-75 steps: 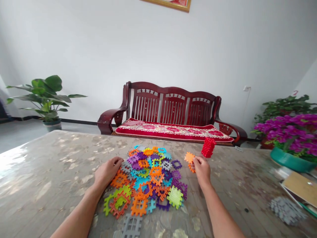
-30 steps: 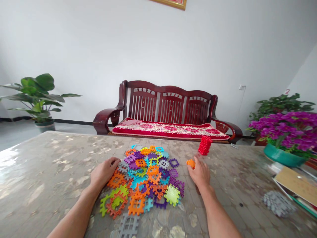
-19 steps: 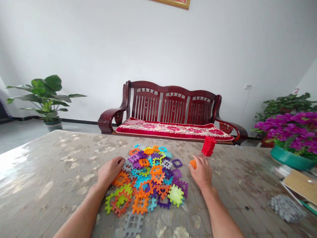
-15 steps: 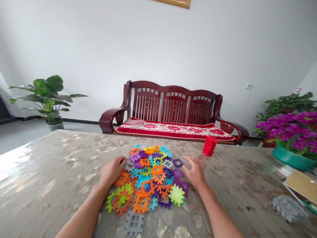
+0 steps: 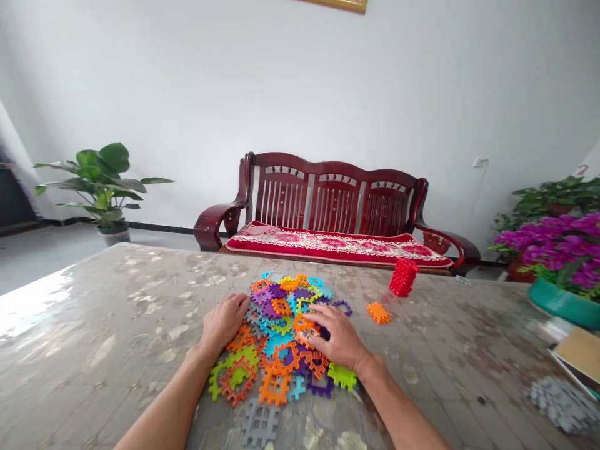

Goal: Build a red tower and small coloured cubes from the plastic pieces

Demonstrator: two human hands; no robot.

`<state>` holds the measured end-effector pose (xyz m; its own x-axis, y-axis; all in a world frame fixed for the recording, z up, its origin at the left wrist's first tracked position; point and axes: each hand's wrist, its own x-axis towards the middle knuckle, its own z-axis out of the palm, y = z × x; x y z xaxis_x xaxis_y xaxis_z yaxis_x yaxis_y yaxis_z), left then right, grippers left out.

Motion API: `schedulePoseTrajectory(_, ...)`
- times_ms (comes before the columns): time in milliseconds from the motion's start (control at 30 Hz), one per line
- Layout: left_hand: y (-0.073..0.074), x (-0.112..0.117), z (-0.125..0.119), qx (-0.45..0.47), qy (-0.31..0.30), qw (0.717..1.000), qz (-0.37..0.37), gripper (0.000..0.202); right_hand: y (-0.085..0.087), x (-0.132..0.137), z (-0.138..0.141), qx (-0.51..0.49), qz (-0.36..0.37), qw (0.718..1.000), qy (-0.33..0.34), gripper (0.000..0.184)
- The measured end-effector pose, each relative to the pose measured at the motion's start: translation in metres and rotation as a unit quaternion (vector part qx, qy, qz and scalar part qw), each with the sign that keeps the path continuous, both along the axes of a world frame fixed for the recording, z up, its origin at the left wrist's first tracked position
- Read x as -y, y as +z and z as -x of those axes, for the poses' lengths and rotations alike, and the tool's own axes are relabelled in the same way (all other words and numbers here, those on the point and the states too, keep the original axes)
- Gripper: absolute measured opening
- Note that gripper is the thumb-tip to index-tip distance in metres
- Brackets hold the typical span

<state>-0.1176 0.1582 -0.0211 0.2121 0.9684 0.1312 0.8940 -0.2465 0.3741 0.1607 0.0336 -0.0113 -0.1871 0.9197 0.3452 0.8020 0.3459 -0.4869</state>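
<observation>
A heap of colourful toothed plastic building tiles lies on the table, with orange tiles (image 5: 274, 385), a purple tile and green, blue and grey ones. My left hand (image 5: 227, 320) rests at the heap's left edge, fingers loosely bent and holding nothing I can see. Over the right part of the heap reaches my right hand (image 5: 338, 337), its thumb and fingers apart above an orange tile (image 5: 302, 324); whether it touches that tile I cannot tell. A lone orange tile (image 5: 379, 313) lies right of the heap. Near me is a grey tile (image 5: 260, 422).
A stack of red tiles (image 5: 404, 277) stands at the far right of the table (image 5: 117, 325). Grey tiles (image 5: 562, 403) are piled near the right edge, by a cardboard box (image 5: 581, 353) and a teal flower pot (image 5: 562, 303). Behind the table is a wooden bench (image 5: 335, 194).
My right hand has moved left from beside the heap to above its tiles. The lone orange tile, mostly hidden before, now shows. My left hand stays at the heap's left edge.
</observation>
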Motion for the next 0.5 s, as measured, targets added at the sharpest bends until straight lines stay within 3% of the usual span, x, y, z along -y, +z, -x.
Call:
schedulePoseTrajectory(100, 0.0, 0.0, -0.001, 0.003, -0.004, 1.0, -0.004, 0.039, -0.004, -0.002, 0.001, -0.011, -0.022, 0.999, -0.038, 0.026)
schedulePoseTrajectory(200, 0.0, 0.001, -0.002, 0.005, -0.014, 1.0, -0.006, 0.039, -0.005, -0.003, 0.0, -0.03, -0.042, 0.996, -0.067, 0.021)
schedulePoseTrajectory(333, 0.0, 0.002, -0.004, 0.01, -0.024, 1.0, -0.002, 0.039, -0.007, -0.006, -0.012, -0.121, -0.053, 0.98, -0.148, 0.028)
schedulePoseTrajectory(500, -0.001, 0.001, -0.004, 0.015, -0.013, 1.0, 0.0, 0.04, -0.02, -0.01, -0.053, -0.187, -0.023, 0.942, -0.277, 0.042)
